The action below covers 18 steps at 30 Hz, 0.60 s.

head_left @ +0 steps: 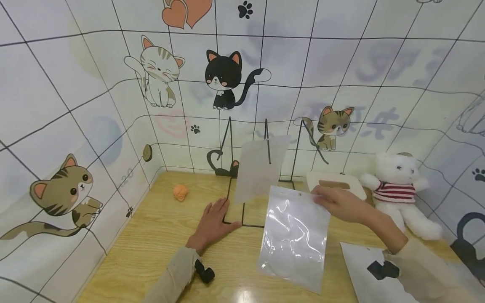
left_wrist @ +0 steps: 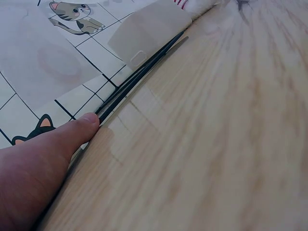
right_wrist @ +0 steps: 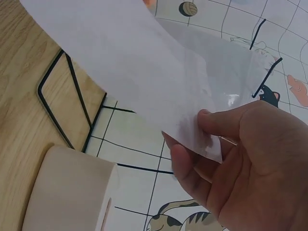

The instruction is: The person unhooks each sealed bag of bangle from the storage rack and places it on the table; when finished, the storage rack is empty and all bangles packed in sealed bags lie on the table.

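Note:
A black wire rack (head_left: 253, 226) with three upright prongs stands on the wooden table against the wall. From its middle prong hangs a translucent plastic bag (head_left: 254, 168). My left hand (head_left: 213, 221) rests on the rack's front left corner with fingers extended; in the left wrist view, the thumb (left_wrist: 72, 137) presses on the base wire. Pinched at its top right corner by my right hand (head_left: 341, 204), a second flat, glossy plastic bag (head_left: 293, 244) hangs in front of the rack. A small hole shows near its top edge. The right wrist view shows thumb and fingers gripping this bag (right_wrist: 130, 57).
An off-white box (head_left: 310, 181) with a slot sits behind my right hand, beside a white teddy bear (head_left: 395, 189) in a striped shirt. An orange ball (head_left: 180, 192) lies at the back left. Under my right forearm lies a white flat sheet or bag (head_left: 360, 269).

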{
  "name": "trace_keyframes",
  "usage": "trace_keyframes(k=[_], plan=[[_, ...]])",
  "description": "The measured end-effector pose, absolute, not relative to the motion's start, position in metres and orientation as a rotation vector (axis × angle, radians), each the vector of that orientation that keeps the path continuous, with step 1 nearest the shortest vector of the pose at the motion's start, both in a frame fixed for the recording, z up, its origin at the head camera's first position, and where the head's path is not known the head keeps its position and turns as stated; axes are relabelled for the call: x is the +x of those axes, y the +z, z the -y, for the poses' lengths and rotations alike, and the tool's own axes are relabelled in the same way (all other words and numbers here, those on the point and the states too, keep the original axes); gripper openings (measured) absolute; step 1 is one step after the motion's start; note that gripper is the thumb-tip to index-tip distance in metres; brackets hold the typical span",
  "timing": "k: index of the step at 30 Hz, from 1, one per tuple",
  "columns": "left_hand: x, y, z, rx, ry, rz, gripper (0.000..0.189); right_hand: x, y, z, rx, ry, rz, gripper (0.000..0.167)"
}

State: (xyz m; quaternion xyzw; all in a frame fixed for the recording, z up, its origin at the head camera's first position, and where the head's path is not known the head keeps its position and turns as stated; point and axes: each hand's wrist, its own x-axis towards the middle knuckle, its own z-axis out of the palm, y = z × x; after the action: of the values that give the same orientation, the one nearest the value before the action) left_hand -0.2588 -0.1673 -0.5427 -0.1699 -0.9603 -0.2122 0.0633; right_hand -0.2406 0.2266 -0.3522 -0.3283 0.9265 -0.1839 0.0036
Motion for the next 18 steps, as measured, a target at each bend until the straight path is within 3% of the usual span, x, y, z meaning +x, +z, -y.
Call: trace_keyframes(k=[18], plan=[[-0.259,-0.546,0.168,-0.535,-0.630,2.890,0.098,-0.233,-0.414,-0.244,-1.184,-0.712,-2.674,0.006]])
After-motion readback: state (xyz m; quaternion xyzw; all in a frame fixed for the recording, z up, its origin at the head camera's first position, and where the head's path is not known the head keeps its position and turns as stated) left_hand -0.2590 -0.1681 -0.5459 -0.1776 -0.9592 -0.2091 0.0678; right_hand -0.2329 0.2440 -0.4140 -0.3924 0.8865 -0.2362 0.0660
